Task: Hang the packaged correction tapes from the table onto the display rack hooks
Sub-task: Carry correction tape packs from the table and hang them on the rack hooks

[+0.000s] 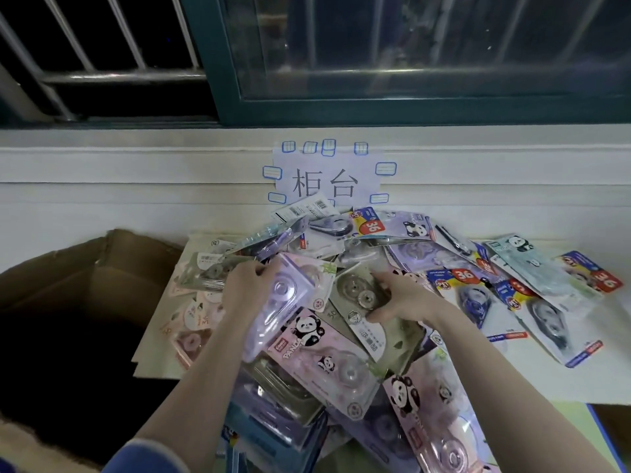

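2 hands are down in the pile of packs heaped on the table, with the heap running from 12 o'clock back toward you at 6. your left hand grips the top edge of a purple pack, fingers curled over it, the pack tilted up off the heap. your right hand, just beside it at 3 o'clock, pinches a grey-green pack with thumb below and fingers on top. the 2 hands are close but not touching. a pink panda pack lies under both, at 6 o'clock. more blue packs spread out to 3 o'clock. an open box sits at 9 o'clock, and a paper sign is stuck to the wall at 12 o'clock.
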{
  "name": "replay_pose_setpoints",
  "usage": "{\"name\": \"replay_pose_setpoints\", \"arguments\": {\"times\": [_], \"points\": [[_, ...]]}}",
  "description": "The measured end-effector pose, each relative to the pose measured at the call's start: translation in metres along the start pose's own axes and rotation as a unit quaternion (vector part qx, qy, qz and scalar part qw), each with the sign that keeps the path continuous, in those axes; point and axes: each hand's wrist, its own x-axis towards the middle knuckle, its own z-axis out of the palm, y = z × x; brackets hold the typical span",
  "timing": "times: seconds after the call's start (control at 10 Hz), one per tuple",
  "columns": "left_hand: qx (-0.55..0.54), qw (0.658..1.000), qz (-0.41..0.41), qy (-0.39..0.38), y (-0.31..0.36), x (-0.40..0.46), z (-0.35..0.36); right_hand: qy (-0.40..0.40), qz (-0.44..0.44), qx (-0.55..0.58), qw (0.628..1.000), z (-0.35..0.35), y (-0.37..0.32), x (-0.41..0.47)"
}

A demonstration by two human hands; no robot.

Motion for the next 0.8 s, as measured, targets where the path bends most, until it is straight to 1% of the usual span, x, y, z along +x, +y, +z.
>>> {"name": "replay_pose_setpoints", "arguments": {"times": [0.1,0.2,0.3,0.4,0.5,0.6,0.7,0.8], "points": [[-0.096,0.991,-0.097,0.009,-0.001,0.011,-0.003,0.014,0.021,0.019,1.000,-0.002,0.009,0.004],[-0.210,0.955,-0.207,-0.021,0.000,0.006,0.011,0.032,0.035,0.011,0.999,-0.009,0.014,0.005],[-0.259,0.929,-0.263,-0.023,0.002,-0.006,0.027,0.065,0.045,0.033,0.996,-0.014,0.018,0.003],[-0.292,0.907,-0.303,-0.022,0.008,-0.007,0.039,0.132,0.046,0.107,0.984,-0.017,0.025,-0.003],[-0.226,0.931,-0.285,-0.019,0.019,-0.006,0.040,0.199,0.053,0.162,0.965,-0.012,0.030,-0.005],[-0.323,0.897,-0.300,0.035,0.034,-0.004,0.053,0.239,0.062,0.165,0.955,-0.003,0.031,-0.005],[-0.287,0.913,-0.290,0.006,0.035,-0.003,0.060,0.267,0.067,0.159,0.948,0.002,0.030,-0.005],[-0.182,0.947,-0.264,-0.012,0.037,-0.013,0.055,0.271,0.066,0.158,0.947,0.002,0.028,-0.007]]}}
